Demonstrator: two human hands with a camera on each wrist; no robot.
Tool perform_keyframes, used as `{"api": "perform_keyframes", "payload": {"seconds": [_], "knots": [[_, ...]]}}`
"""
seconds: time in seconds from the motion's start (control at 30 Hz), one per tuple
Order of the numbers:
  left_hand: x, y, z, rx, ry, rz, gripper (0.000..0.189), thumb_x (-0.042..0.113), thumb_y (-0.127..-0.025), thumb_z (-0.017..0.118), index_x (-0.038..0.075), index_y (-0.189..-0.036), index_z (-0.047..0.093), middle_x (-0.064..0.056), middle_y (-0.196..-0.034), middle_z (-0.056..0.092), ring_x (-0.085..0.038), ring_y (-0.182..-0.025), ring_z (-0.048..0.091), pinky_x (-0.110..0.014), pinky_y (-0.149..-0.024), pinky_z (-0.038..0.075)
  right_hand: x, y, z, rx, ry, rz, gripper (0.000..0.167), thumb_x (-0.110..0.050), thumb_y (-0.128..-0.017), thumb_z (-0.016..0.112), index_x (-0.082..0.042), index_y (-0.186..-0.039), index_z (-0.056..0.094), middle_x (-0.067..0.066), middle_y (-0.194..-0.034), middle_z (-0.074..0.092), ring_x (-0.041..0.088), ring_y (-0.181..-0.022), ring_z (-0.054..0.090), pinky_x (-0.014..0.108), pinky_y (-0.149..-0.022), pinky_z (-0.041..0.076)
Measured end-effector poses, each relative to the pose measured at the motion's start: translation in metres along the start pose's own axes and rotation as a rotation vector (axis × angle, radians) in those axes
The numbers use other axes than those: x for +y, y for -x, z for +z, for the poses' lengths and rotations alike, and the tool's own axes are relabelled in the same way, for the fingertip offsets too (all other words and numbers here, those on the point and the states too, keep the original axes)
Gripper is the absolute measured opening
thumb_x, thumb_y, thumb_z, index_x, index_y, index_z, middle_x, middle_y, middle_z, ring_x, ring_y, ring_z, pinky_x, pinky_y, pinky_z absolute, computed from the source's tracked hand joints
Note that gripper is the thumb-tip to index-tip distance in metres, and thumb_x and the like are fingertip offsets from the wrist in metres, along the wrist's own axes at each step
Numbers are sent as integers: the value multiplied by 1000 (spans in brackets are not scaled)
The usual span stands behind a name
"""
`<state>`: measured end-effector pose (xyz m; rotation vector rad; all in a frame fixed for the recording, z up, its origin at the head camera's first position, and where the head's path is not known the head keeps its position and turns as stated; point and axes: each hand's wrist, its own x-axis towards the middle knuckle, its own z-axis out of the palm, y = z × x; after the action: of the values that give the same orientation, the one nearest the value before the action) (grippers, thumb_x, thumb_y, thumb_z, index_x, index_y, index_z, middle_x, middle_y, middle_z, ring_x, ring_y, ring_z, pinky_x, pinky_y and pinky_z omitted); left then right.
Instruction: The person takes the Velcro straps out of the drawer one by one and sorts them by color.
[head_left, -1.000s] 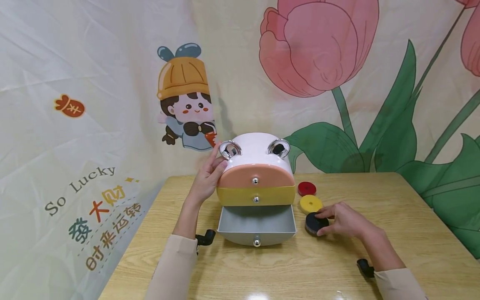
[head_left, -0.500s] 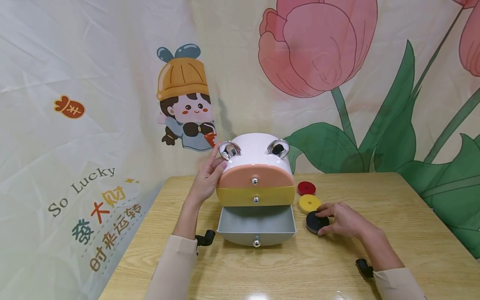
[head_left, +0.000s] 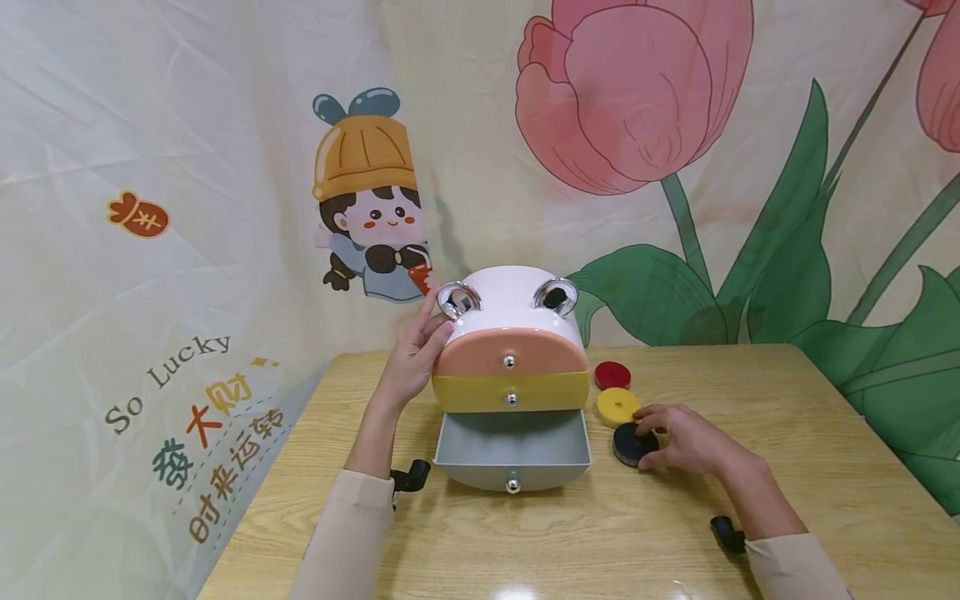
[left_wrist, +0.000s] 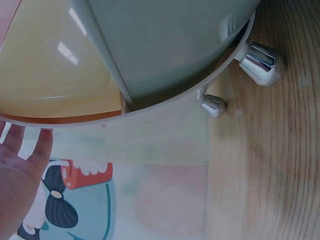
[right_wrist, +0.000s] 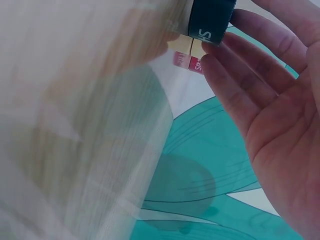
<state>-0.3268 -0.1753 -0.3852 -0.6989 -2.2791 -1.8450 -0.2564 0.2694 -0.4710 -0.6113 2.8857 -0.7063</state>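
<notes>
A desktop drawer cabinet [head_left: 517, 300] with a white rounded top and chrome ring eyes stands mid-table. Its orange drawer [head_left: 480, 354] and yellow drawer [head_left: 480, 393] are closed, while the grey bottom drawer [head_left: 480, 477] is pulled out. My left hand [head_left: 412, 354] rests against the cabinet's left side, fingers extended along it below the ring eye. To the right, my right hand [head_left: 686, 439] pinches a black flat disc [head_left: 627, 446] at its right edge. Pale letters show on the disc's side [right_wrist: 207, 22] in the right wrist view.
Behind the black disc lie a yellow disc [head_left: 617, 406] and a red disc [head_left: 612, 375], in a row beside the cabinet. All stand on a wood-grain table [head_left: 450, 542]. A printed cloth backdrop [head_left: 480, 108] hangs behind the table. Black wrist mounts [head_left: 411, 476] jut out near both sleeves.
The black disc in my right hand has shifted slightly back, close up to the yellow one. The right fingers cover a little less of its top. My left hand stays put.
</notes>
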Motion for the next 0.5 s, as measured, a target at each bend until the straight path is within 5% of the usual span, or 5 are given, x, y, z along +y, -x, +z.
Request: {"api": "perform_keyframes", "payload": {"seconds": [0.5], "knots": [[-1, 1, 0, 10, -17, -4, 64, 43, -107, 55, 55, -161, 22, -6, -157, 53, -29, -133, 63, -44, -110, 51, -12, 3, -8, 49, -52, 55, 64, -45, -81, 88, -12, -133, 70, 16, -152, 56, 46, -143, 46, 68, -113, 41]]}}
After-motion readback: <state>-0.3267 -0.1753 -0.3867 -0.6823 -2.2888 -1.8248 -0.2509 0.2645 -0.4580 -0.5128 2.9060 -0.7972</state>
